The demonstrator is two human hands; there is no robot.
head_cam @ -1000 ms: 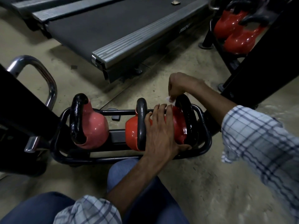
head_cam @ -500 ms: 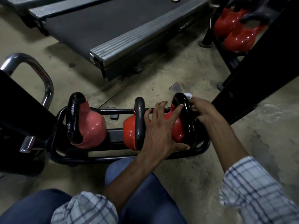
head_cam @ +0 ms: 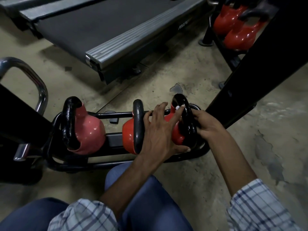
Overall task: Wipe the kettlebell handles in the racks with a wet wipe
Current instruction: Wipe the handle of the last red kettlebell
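The right kettlebell handle (head_cam: 187,117), a glossy black metal loop on a round red kettlebell (head_cam: 178,137), stands at the right end of a low black tubular steel rack (head_cam: 83,164) on the stained concrete floor (head_cam: 183,67). The right grip (head_cam: 206,124) comes in from the outer side with its fingers curled round this loop. A small scrap of white wet wipe (head_cam: 177,107) shows just inside the loop near the top; the rest of the wipe is hidden. The left grip (head_cam: 160,130) is spread flat, with straight fingers lying over the red body and the thumb down near the kettlebell's base.

Just beside it to the left stands a second red kettlebell (head_cam: 128,135), whose black handle touches the back of the left grip. Further along, apart from these two, sits a paler pinkish-red kettlebell (head_cam: 90,132) with a rough black handle.

Beyond the rack lies a dark treadmill deck with grey ribbed side rails (head_cam: 100,22). At the upper right more red kettlebells (head_cam: 240,35) sit in another rack, behind a slanted black post (head_cam: 260,64).
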